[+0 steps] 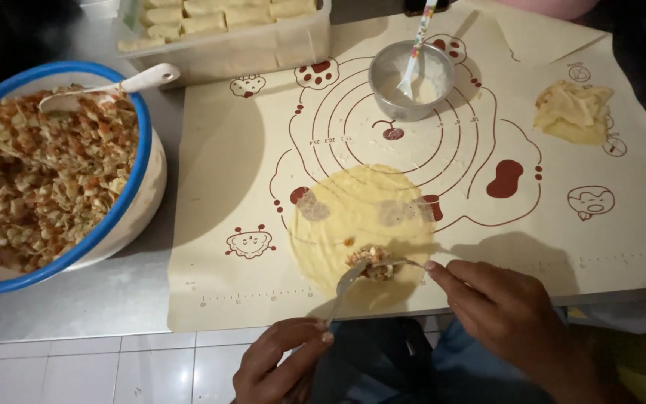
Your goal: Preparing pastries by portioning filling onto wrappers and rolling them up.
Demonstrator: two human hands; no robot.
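On the far left of the steel counter (84,299) stands your big blue-rimmed bowl (140,157), heaped with chopped filling (39,172), and a white spoon (114,84) rests in it with the handle pointing to the right. Behind it, a clear tray (263,49) holds finished rolls in rows. Moving right, the beige pastry mat (226,150) carries the thin yellow wrapper (353,217), which lies flat near the front edge of the mat. Your left hand (278,363) pinches the handle of a metal spoon (347,283) between closed fingers, and the spoon's bowl touches the small heap of filling (371,262) on the near part of the wrapper. Your right hand (502,307) grips a fork (405,262) with curled fingers, and its tip meets the same heap. The wrapper looks very thin, so I think the fork tip could tear it if it scrapes downward, and filling could fall over the front edge, because the heap sits close to the mat's border and the counter ends just there. Further back, the small steel cup (411,81) with its patterned spoon (419,46) is well apart from your hands. On the right, a stack of folded wrappers (573,112) lies on the mat, and between it and your right hand the mat gives you open room.
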